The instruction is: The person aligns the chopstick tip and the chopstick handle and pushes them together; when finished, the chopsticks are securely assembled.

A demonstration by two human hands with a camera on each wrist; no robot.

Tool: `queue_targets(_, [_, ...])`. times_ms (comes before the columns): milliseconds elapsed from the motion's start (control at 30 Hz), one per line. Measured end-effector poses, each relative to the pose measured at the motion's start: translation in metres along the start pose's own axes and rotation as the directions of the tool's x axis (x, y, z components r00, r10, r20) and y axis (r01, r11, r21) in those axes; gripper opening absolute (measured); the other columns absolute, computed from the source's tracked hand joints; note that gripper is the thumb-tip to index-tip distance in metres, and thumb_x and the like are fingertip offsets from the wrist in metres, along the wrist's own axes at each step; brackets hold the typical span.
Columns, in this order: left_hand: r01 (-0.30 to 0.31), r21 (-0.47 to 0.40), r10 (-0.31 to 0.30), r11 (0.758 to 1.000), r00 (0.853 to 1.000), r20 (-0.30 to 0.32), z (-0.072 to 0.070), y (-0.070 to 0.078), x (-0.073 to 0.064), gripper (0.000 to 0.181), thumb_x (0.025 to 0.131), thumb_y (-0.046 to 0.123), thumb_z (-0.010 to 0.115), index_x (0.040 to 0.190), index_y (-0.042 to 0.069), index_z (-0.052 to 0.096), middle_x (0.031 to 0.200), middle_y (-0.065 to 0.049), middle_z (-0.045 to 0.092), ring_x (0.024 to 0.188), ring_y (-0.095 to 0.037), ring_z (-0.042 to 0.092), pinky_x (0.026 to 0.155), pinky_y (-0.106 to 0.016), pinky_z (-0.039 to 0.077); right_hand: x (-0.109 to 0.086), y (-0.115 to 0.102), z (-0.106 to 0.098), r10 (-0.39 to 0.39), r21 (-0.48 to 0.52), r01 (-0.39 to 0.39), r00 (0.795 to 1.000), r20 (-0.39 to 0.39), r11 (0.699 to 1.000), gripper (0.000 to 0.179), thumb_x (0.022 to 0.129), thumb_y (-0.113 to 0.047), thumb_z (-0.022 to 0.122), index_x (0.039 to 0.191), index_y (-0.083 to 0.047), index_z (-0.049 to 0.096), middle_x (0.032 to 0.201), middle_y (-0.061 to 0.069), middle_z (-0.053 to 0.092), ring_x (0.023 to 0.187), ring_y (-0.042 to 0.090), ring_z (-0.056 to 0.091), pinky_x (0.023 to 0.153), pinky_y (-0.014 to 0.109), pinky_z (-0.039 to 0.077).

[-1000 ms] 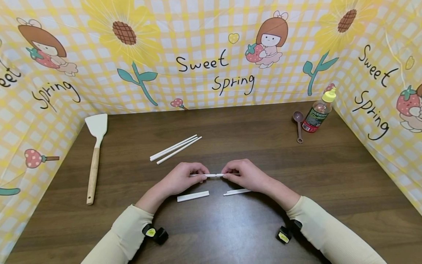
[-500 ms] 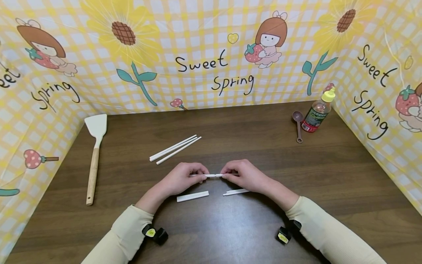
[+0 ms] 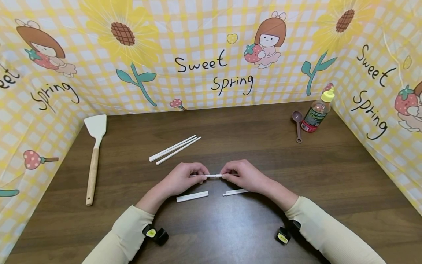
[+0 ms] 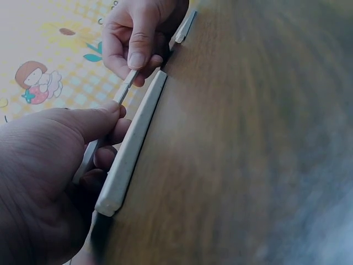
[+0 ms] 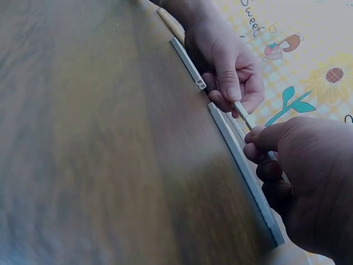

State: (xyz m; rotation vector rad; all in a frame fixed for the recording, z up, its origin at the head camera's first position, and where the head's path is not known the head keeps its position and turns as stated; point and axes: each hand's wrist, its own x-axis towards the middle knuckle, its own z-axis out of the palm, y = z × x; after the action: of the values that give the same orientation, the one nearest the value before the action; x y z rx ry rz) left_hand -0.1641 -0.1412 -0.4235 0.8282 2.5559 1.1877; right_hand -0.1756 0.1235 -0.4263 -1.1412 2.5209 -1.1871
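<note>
Between finger and thumb, my left hand [image 3: 182, 179] pinches the thicker half of a white chopstick [image 3: 210, 176]. The right hand [image 3: 245, 176] pinches the other half [image 5: 250, 125] the same way. Both halves lie in one line and meet at a narrow neck between the fingertips; whether they are fully joined I cannot tell. Most of each half is covered by the fingers. Just in front of the left hand lie thick white chopstick halves [image 3: 192, 197] side by side. Thinner chopstick halves [image 3: 234, 192] rest below the right hand, partly hidden by its wrist.
Longer white chopsticks [image 3: 174, 148] lie slanted behind the left hand. A spatula [image 3: 93, 165] with a wooden handle is at the far left. Toward the back right are a brown measuring spoon [image 3: 298, 123] and a yellow-capped bottle [image 3: 315, 115]. A patterned cloth [image 3: 197, 84] borders the table.
The space between the two hands has narrowed very slightly, the right hand shifting a little left. Both hands keep their grip, and the loose chopsticks lie as before.
</note>
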Motion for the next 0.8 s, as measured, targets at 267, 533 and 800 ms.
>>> queue_targets(267, [-0.002, 0.010, 0.002, 1.000, 1.000, 0.001, -0.0001, 0.0005, 0.0002, 0.003, 0.097, 0.018, 0.070, 0.099, 0.018, 0.072, 0.077, 0.012, 0.065, 0.071, -0.006, 0.059, 0.069, -0.028, 0.047, -0.0002, 0.0011, 0.0009, 0.009, -0.001, -0.009, 1.000, 0.004, 1.000, 0.005, 0.098, -0.013, 0.069, 0.097, -0.014, 0.074, 0.082, -0.009, 0.067, 0.071, 0.004, 0.055, 0.067, 0.026, 0.048])
queue_targets(533, [0.001, 0.024, -0.001, 1.000, 1.000, -0.003, 0.0002, 0.0012, 0.0000, 0.003, 0.098, 0.020, 0.069, 0.099, 0.019, 0.072, 0.078, 0.013, 0.064, 0.071, -0.006, 0.058, 0.068, -0.028, 0.047, -0.0005, 0.0000, 0.0008, 0.008, -0.003, -0.008, 1.000, 0.000, 1.000, 0.005, 0.098, -0.013, 0.069, 0.097, -0.014, 0.074, 0.082, -0.009, 0.067, 0.071, 0.004, 0.055, 0.067, 0.026, 0.048])
queue_targets(800, [-0.002, 0.017, 0.002, 1.000, 1.000, -0.010, 0.0012, 0.0010, -0.0005, 0.003, 0.097, 0.019, 0.070, 0.099, 0.018, 0.072, 0.078, 0.012, 0.064, 0.071, -0.006, 0.057, 0.068, -0.028, 0.046, -0.0006, -0.0007, 0.0014, 0.024, -0.006, -0.024, 1.000, 0.002, 1.000, 0.005, 0.098, -0.014, 0.069, 0.097, -0.015, 0.074, 0.082, -0.010, 0.066, 0.070, 0.004, 0.055, 0.066, 0.026, 0.047])
